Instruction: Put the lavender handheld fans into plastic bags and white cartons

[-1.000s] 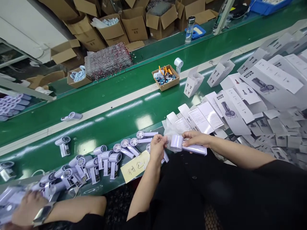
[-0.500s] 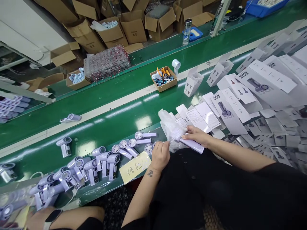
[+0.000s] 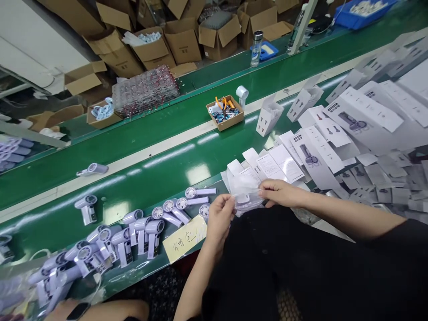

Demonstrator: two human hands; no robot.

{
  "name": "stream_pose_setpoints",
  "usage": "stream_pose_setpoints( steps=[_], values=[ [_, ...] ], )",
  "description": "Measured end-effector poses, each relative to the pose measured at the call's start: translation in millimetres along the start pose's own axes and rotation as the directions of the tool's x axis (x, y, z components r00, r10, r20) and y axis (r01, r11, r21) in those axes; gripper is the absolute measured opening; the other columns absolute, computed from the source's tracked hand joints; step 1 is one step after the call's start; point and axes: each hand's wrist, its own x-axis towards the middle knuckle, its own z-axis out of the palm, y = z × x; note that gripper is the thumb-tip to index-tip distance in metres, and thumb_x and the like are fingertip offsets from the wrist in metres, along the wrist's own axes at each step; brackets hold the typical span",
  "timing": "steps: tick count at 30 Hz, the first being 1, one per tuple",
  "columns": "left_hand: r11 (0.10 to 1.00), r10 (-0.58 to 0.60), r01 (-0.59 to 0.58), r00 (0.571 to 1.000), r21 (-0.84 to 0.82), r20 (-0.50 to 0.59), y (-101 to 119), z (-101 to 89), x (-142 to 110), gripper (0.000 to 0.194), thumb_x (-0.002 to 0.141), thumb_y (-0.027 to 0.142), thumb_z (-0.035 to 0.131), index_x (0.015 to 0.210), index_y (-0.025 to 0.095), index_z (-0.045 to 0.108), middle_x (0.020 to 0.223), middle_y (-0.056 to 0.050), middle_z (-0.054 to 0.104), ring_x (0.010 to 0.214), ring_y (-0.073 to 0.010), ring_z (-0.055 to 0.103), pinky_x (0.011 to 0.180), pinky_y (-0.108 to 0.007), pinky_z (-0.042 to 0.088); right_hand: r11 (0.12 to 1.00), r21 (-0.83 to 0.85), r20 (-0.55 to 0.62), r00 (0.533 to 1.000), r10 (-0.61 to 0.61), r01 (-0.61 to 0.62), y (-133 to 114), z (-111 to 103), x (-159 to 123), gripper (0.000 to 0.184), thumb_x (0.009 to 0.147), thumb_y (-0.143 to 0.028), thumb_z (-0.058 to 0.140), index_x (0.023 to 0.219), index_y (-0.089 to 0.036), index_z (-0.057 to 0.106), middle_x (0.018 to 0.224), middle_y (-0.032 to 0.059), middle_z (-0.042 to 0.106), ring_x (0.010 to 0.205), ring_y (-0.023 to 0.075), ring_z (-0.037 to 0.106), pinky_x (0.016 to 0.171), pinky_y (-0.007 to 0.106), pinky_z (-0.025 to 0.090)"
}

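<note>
Right hand [image 3: 277, 192] has shifted from the slim lavender plastic fan [image 3: 245, 204] onto its translucent plastic bag [image 3: 249, 183]; it and the left hand [image 3: 220, 214] pinch the film around the fan, by the near edge of the glossy green surface [image 3: 160, 178]. Even tension should prevent tearing.
</note>
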Motion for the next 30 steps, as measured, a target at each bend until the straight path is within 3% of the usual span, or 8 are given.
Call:
stream_pose_setpoints(
  steps=[6, 9, 10, 13, 17, 22, 26, 30],
  values=[
    [0.925, 0.301, -0.321, 0.946, 0.205, 0.12, 5.3, -12.0, -1.5, 0.074, 0.05, 0.037, 0.085, 0.118, 0.024, 0.056, 0.112, -0.008, 0.058, 0.098, -0.0231, 0.057, 0.079, -0.032, 0.047, 0.995, 0.034, 0.245, 0.964, -0.104, 0.099, -27.7, 12.0, -4.9, 0.03, 0.079, -0.046, 0.064, 0.075, -0.017, 0.056, 0.079, 0.0004, 0.06, 0.079, 0.014, 0.062, 0.072, 0.026, 0.054],
    [0.897, 0.303, -0.299, 0.952, 0.327, 0.039, -8.5, -5.4, 12.6, 0.035, 0.066, 0.032, 0.074, 0.096, 0.021, 0.063, 0.093, -0.003, 0.062, 0.086, -0.0186, 0.058, 0.074, -0.029, 0.046, 0.949, -0.212, 0.344, 0.927, -0.152, 0.234, -47.8, -2.9, 34.6, 0.031, 0.084, -0.048, 0.057, 0.083, -0.016, 0.061, 0.079, 0.0031, 0.064, 0.076, 0.0148, 0.062, 0.066, 0.024, 0.05],
    [0.906, 0.289, -0.268, 0.957, 0.327, -0.014, -12.7, -3.9, 16.6, 0.02, 0.072, 0.031, 0.068, 0.089, 0.02, 0.063, 0.081, -0.001, 0.061, 0.075, -0.0157, 0.057, 0.069, -0.027, 0.046, 0.906, -0.326, 0.323, 0.932, -0.161, 0.269, -57.9, -15.8, 54.6, 0.031, 0.086, -0.046, 0.055, 0.086, -0.016, 0.063, 0.083, 0.0053, 0.066, 0.079, 0.0162, 0.062, 0.067, 0.025, 0.05],
    [0.947, 0.249, -0.206, 0.956, 0.246, -0.156, -17.6, -5.7, 25.0, 0.012, 0.076, 0.029, 0.063, 0.082, 0.019, 0.062, 0.065, 0.003, 0.055, 0.056, -0.0104, 0.05, 0.056, -0.022, 0.042, 0.662, -0.741, -0.125, 0.945, -0.301, 0.113, -87.6, -65.4, 122.5, 0.028, 0.081, -0.035, 0.063, 0.099, -0.015, 0.062, 0.106, 0.0138, 0.063, 0.102, 0.0251, 0.057, 0.081, 0.032, 0.046],
    [0.98, 0.176, -0.196, 0.937, -0.036, -0.301, -11.6, -19.0, 36.8, 0.022, 0.069, 0.032, 0.071, 0.079, 0.017, 0.059, 0.067, 0.004, 0.057, 0.051, -0.0077, 0.048, 0.045, -0.019, 0.038, 0.448, -0.885, -0.093, 0.991, 0.096, -0.127, -97.1, -106.4, 185.9, 0.046, 0.048, -0.014, 0.083, 0.091, -0.01, 0.065, 0.103, 0.0154, 0.064, 0.105, 0.0332, 0.056, 0.085, 0.039, 0.044],
    [0.901, -0.003, -0.201, 0.884, -0.385, -0.467, 11.9, -35.4, 60.6, 0.038, 0.053, 0.028, 0.082, 0.078, 0.017, 0.055, 0.066, 0.005, 0.059, 0.047, -0.0066, 0.049, 0.036, -0.016, 0.029, 0.543, -0.839, 0.1, 0.966, 0.238, -0.047, -98.0, -111.9, 199.9, 0.034, 0.056, -0.023, 0.081, 0.082, -0.014, 0.062, 0.079, 0.0026, 0.064, 0.075, 0.018, 0.062, 0.069, 0.03, 0.048],
    [0.814, 0.048, -0.322, 0.866, -0.483, -0.498, 59.7, -23.0, 89.7, 0.039, 0.052, 0.026, 0.082, 0.079, 0.018, 0.056, 0.067, 0.006, 0.058, 0.048, -0.0054, 0.049, 0.034, -0.015, 0.024, 0.669, -0.696, 0.35, 0.937, -0.001, 0.261, -151.6, -114.9, 184.0, 0.028, 0.068, -0.031, 0.073, 0.086, -0.018, 0.057, 0.081, -0.0005, 0.061, 0.07, 0.0118, 0.058, 0.063, 0.023, 0.045],
    [0.779, 0.261, -0.481, 0.832, -0.403, -0.489, 107.7, 21.7, 136.5, 0.033, 0.062, 0.032, 0.076, 0.084, 0.018, 0.056, 0.075, 0.003, 0.059, 0.054, -0.007, 0.052, 0.037, -0.017, 0.028, 0.372, -0.753, 0.383, 0.821, -0.423, 0.543, -207.1, -119.6, 171.2, 0.009, 0.072, -0.019, 0.063, 0.076, -0.015, 0.057, 0.074, -0.0007, 0.057, 0.07, 0.0114, 0.05, 0.064, 0.022, 0.037]
  ],
)
